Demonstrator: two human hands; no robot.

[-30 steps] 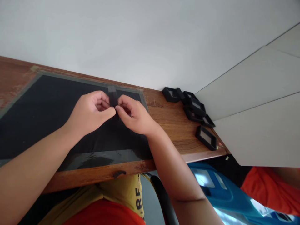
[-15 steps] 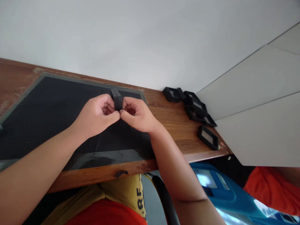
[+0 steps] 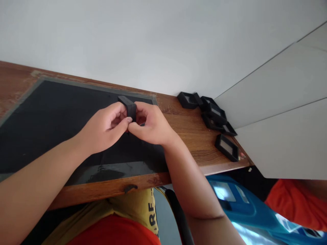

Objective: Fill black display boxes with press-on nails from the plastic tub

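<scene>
Both my hands grip a small black box (image 3: 130,107) with a rectangular shape, raised over the black mat (image 3: 76,109). My left hand (image 3: 108,126) is closed on its left side, thumb along the near end. On the opposite side my right hand (image 3: 150,123) is closed too, its thumb nearly meeting the left one. The box is tilted, and its lower part and inner side are hidden by my fingers.
Several black boxes (image 3: 216,114) with pale windows lie clustered at the table's back right. One more black box (image 3: 227,147) lies nearer the edge of the wooden table (image 3: 189,132). White partitions (image 3: 281,136) stand behind. A person's orange sleeve (image 3: 296,204) shows beyond.
The box has been turned in my hands, so its top now slants further left and its near end shows more. My hands stay in nearly the same place.
</scene>
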